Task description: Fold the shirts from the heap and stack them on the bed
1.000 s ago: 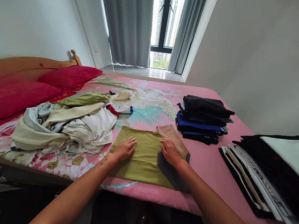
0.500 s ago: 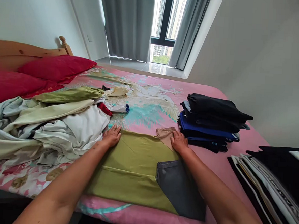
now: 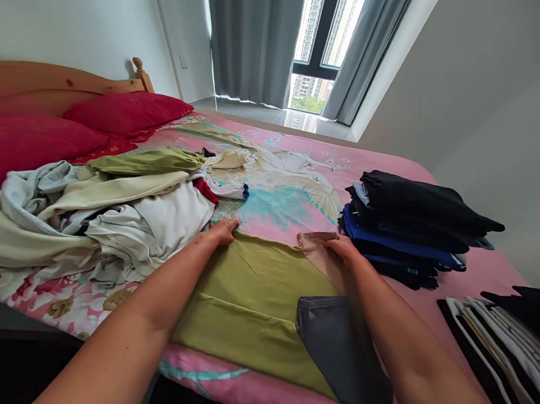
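An olive-green shirt [image 3: 256,274] lies flat and folded in front of me, its grey sleeve [image 3: 343,347] and tan sleeve [image 3: 324,257] laid in along the right side. At the far left corner, my left hand [image 3: 223,231] is closed on the shirt's edge. My right hand [image 3: 342,246] pinches the far right edge by the tan sleeve. Both sets of fingertips are partly hidden at the fabric.
A loose heap of clothes [image 3: 154,213] lies left of the shirt. To the right rise a stack of folded dark clothes [image 3: 416,205] and a nearer row of folded garments [image 3: 494,344]. Red pillows [image 3: 133,111] rest by the wooden headboard [image 3: 39,87]. Pink patterned sheet [image 3: 291,221] covers the bed.
Both hands have gone from lying flat on the shirt's far corners to gripping its far edge. The whole view has shifted, so things appear further right.
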{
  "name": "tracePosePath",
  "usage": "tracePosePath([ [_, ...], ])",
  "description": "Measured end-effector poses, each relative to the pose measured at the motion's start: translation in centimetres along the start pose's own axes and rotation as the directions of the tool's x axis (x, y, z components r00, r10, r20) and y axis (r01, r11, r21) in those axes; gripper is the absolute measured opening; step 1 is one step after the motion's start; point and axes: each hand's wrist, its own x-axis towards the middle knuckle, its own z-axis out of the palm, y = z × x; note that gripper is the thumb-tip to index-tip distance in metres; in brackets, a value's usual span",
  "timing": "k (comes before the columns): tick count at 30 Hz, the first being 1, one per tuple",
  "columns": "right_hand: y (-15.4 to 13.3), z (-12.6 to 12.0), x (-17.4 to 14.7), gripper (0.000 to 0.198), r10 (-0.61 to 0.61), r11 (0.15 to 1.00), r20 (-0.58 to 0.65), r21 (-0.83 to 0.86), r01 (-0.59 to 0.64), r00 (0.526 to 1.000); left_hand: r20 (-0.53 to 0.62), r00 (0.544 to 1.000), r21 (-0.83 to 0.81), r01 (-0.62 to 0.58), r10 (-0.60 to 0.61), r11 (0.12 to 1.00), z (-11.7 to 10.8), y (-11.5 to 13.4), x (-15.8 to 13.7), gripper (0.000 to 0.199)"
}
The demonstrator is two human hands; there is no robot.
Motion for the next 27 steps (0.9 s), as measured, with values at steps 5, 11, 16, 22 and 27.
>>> tracePosePath([
  [5,-1.0,-1.7,-3.9,0.038,-0.125,0.975,-0.077,0.173,0.136,0.989,-0.073,0.993,-0.034,-0.096,0.094,0.995,-2.9,0.2,-2.6,0.027],
  [11,0.4,-4.7,-14.3,0.019,-0.397,0.915,-0.212,-0.012,0.404,0.893,-0.211,0.93,-0.03,-0.312,0.299,0.95,-5.7,0.1,-11.0,0.022],
  [16,6.3,-3.8,-21.3,0.017,-0.393,0.92,-0.057,-0.016,0.393,0.918,-0.211,0.9,0.0,-0.391,0.382,0.92,-3.3,-1.6,-17.5,0.024],
  [22,9.4,-2.4,-22.6,0.029,-0.442,0.886,0.027,-0.146,0.441,0.897,-0.178,0.927,-0.023,-0.338,0.329,0.941,-1.1,-2.3,-18.7,0.034],
  [27,9.2,-2.7,-23.3,0.03,-0.499,0.848,0.02,-0.194,0.493,0.866,-0.146,0.95,0.059,-0.27,0.276,0.961,-1.4,-0.3,-20.0,0.046],
])
